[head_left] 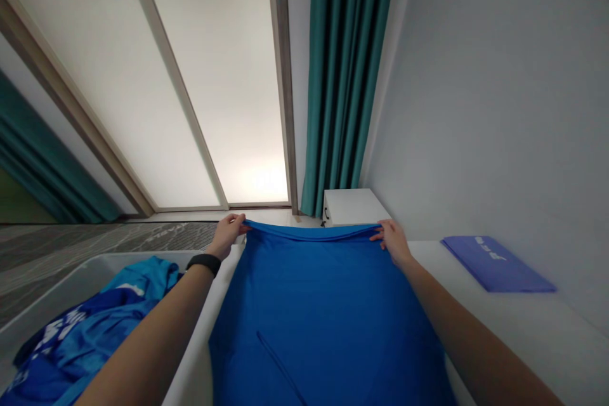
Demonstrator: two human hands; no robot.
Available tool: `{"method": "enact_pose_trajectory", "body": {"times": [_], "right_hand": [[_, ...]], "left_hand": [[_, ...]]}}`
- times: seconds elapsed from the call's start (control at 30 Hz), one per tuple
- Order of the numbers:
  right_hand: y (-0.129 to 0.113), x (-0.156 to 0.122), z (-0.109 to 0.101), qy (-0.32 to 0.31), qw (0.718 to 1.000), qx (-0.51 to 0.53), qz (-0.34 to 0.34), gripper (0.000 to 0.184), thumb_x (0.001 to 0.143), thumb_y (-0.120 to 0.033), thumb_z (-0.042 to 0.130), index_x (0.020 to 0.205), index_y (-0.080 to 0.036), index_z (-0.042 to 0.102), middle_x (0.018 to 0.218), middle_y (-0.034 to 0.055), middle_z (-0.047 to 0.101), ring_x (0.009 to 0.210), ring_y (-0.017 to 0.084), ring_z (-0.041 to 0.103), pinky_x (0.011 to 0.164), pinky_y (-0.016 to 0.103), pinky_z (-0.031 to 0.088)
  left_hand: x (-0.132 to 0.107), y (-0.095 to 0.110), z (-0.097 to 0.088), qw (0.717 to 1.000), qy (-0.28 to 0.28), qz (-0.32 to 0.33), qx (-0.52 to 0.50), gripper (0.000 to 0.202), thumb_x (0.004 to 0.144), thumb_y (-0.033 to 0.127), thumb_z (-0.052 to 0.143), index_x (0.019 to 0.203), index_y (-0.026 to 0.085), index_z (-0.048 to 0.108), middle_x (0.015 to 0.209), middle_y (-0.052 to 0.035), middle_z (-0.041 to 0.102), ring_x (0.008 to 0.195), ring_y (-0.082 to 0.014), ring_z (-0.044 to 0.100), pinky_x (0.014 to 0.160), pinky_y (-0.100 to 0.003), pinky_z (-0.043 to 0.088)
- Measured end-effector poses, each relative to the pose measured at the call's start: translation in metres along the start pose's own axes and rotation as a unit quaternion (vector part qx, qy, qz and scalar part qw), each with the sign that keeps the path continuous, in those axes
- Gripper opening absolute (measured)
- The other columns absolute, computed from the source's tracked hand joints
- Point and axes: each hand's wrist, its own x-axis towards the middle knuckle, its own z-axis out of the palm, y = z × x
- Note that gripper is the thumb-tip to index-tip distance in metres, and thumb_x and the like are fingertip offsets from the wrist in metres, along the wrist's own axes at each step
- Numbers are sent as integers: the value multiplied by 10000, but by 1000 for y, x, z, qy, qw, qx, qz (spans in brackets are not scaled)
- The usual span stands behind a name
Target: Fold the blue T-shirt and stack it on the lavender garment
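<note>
A bright blue garment (314, 304) lies spread flat on a white table (537, 330) in front of me. My left hand (229, 233) pinches its far left corner, fingers closed on the cloth. On that wrist sits a black band (203, 262). At the far right corner, my right hand (392, 240) grips the garment's edge the same way. Both arms reach forward along the garment's two sides.
A grey bin (61, 288) at the left holds crumpled blue garments (95, 323) with white print. A folded purple-blue garment (497, 263) lies on the table at the right. Beyond stand a white cabinet (354, 206), teal curtains (345, 76) and a frosted window.
</note>
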Motion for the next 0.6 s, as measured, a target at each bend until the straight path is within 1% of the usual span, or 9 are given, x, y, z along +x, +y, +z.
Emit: {"method": "enact_pose_trajectory", "body": {"times": [0.07, 0.13, 0.27, 0.37, 0.43, 0.47, 0.5, 0.53, 0.6], "right_hand": [[-13, 3, -5, 9, 1000, 12, 3, 287, 835, -475, 435, 871, -207, 529, 641, 0, 605, 481, 163, 629, 332, 202, 299], [-25, 3, -14, 16, 1000, 12, 3, 280, 810, -484, 476, 829, -209, 523, 594, -4, 589, 503, 171, 632, 347, 202, 303], [-35, -12, -35, 17, 1000, -24, -5, 245, 736, -446, 587, 753, -209, 528, 565, 10, 623, 497, 152, 590, 400, 208, 318], [-26, -33, -49, 3, 997, -71, -6, 209, 676, -392, 645, 683, -210, 543, 525, -4, 620, 413, 116, 482, 419, 225, 307], [-14, -47, -56, -6, 994, -106, -2, 167, 647, -341, 651, 650, -217, 540, 487, -25, 594, 370, 106, 414, 415, 235, 274], [-7, -53, -59, -10, 992, -124, -1, 132, 642, -312, 638, 660, -220, 546, 482, -36, 584, 378, 112, 421, 426, 237, 278], [0, -59, -61, -17, 988, -153, -5, 97, 648, -287, 611, 700, -224, 559, 486, -50, 574, 401, 123, 448, 446, 238, 295], [6, -63, -63, -23, 985, -172, -10, 123, 648, -258, 588, 767, -226, 581, 493, -65, 563, 424, 132, 470, 469, 239, 311], [15, -69, -65, -44, 982, -183, -9, 263, 642, -210, 561, 898, -230, 619, 531, -79, 561, 453, 133, 477, 512, 243, 331]], "left_hand": [[1, 7, -4, 1000, 24, 12, -6, 262, 682, 410, 659, 731, 182, 542, 553, -9, 633, 581, -187, 669, 561, -270, 503], [-3, 10, -9, 999, 50, 22, -4, 298, 674, 454, 653, 727, 183, 541, 566, -13, 636, 570, -183, 652, 514, -253, 460], [-30, 2, -22, 997, 70, 40, 18, 336, 635, 490, 675, 684, 190, 533, 575, -14, 637, 522, -160, 587, 496, -254, 422], [-57, -16, -28, 997, 56, 39, 41, 355, 581, 457, 724, 681, 207, 493, 547, 3, 629, 490, -150, 555, 486, -245, 394], [-71, -31, -32, 997, 42, 28, 54, 372, 571, 443, 731, 743, 211, 495, 524, 16, 617, 474, -165, 558, 472, -244, 378], [-77, -39, -34, 997, 31, 22, 67, 380, 579, 438, 725, 792, 209, 509, 523, 21, 616, 477, -178, 568, 470, -245, 375], [-81, -46, -37, 995, 16, 15, 93, 386, 597, 434, 711, 845, 205, 524, 532, 26, 617, 497, -192, 589, 475, -245, 377], [-83, -52, -39, 993, 5, 14, 121, 379, 616, 423, 700, 880, 202, 540, 549, 27, 618, 527, -202, 609, 488, -245, 381], [-84, -60, -43, 986, 0, 9, 165, 340, 637, 389, 687, 898, 203, 573, 573, 28, 618, 574, -213, 628, 508, -246, 385]]}}
